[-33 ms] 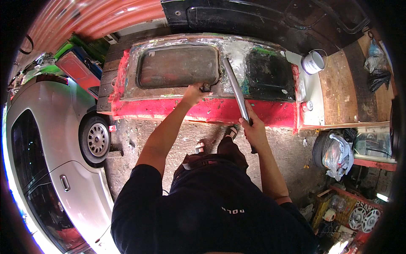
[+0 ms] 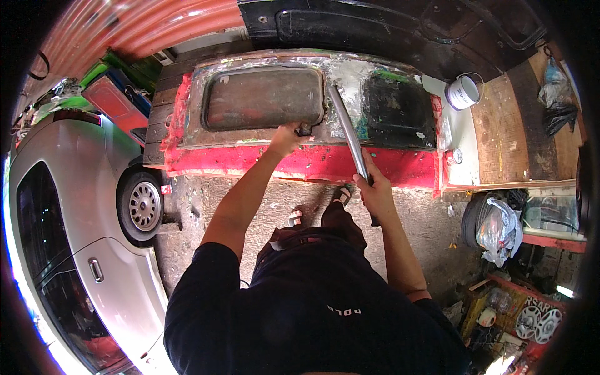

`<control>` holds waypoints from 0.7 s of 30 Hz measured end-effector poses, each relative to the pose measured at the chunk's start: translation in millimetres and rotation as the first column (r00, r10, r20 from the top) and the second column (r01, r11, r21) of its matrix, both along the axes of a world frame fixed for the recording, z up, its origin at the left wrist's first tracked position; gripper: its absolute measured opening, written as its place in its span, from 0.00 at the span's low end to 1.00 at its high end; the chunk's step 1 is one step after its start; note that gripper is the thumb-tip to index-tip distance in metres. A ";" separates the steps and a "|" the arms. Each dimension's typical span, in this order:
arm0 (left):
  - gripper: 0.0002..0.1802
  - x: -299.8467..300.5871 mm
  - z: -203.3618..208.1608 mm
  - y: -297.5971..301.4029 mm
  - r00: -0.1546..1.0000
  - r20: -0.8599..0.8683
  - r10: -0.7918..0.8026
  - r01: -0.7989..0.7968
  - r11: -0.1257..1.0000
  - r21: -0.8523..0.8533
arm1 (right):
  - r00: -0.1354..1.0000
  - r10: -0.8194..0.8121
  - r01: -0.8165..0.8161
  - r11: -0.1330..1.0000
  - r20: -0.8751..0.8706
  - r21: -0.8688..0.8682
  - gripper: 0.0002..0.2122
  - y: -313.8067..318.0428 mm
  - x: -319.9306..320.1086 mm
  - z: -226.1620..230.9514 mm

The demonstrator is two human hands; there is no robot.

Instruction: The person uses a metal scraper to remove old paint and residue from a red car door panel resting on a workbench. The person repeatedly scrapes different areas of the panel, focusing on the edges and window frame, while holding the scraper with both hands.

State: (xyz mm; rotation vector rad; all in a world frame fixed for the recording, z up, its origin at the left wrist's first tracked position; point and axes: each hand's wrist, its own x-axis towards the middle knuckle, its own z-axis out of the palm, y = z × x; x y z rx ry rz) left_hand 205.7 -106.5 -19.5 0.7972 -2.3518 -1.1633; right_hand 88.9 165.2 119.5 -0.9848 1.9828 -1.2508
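A worn vehicle door panel (image 2: 262,136) with patchy grey, white and green paint lies flat on a red cloth (image 2: 250,161) over a bench. My left hand (image 2: 288,139) is closed round a small dark block-like piece (image 2: 304,129) at the near edge of the panel's rounded window opening; its exact kind I cannot make out. In my right hand (image 2: 377,192) is a long silvery metal bar (image 2: 347,125) with a dark grip end below the fist. It slants up and left, its far end over the panel's bare-metal patch between the window and a black recess (image 2: 399,103).
A white bucket (image 2: 462,92) and a small can (image 2: 454,156) stand on the right of the bench. To my left is a silver car (image 2: 75,187). A plastic bag (image 2: 500,228) and a tire (image 2: 473,219) are at the right. A black panel (image 2: 375,31) stands behind the bench.
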 end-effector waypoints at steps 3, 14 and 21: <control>0.28 -3.9 3.8 -9.2 1.000 -0.002 -0.018 0.018 1.000 0.014 | 1.000 0.019 -0.019 1.000 0.010 -0.024 0.29 -8.6 -2.8 4.5; 0.27 -2.7 13.7 -2.8 0.998 0.004 -0.056 0.055 0.995 0.088 | 1.000 0.006 -0.007 1.000 0.011 0.003 0.30 -7.7 -4.5 6.4; 0.28 -4.1 20.2 -5.2 0.990 0.078 -0.113 0.102 0.985 0.138 | 0.995 0.038 -0.043 0.997 -0.089 -0.057 0.29 -6.7 -3.2 4.4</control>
